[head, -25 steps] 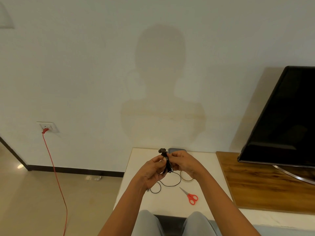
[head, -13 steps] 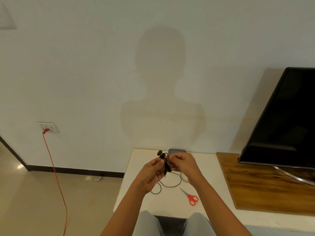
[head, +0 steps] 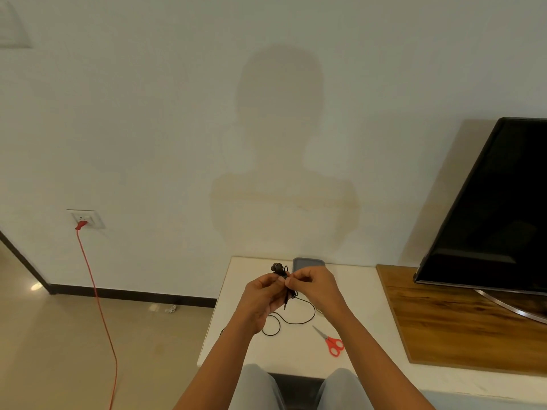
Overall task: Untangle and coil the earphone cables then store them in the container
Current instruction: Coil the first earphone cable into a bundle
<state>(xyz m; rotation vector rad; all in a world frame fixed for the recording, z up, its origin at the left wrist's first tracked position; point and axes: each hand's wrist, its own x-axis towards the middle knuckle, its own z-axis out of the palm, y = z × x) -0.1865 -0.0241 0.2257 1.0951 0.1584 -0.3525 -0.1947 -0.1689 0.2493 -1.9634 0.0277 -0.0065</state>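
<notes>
Both hands, left hand (head: pixel 263 294) and right hand (head: pixel 313 284), pinch the half-coiled black earphone cable (head: pixel 285 287), its tail apparently loose on the table (head: pixel 236 335), the grey container (head: pixel 308 264) unused.

cam: head-worn, single wide-angle view | pose: above seated person's knees (head: pixel 254 386), facing forward and slightly down | far: wall (head: pixel 177 128) fills upper frame, TV (head: pixel 497 217) right edge, wall socket (head: pixel 85 218) left | near: left hand (head: pixel 262 300) and right hand (head: pixel 316 287) holding earphone cable (head: pixel 278 269) over white table (head: pixel 296 356), low centre, close to lens
</notes>
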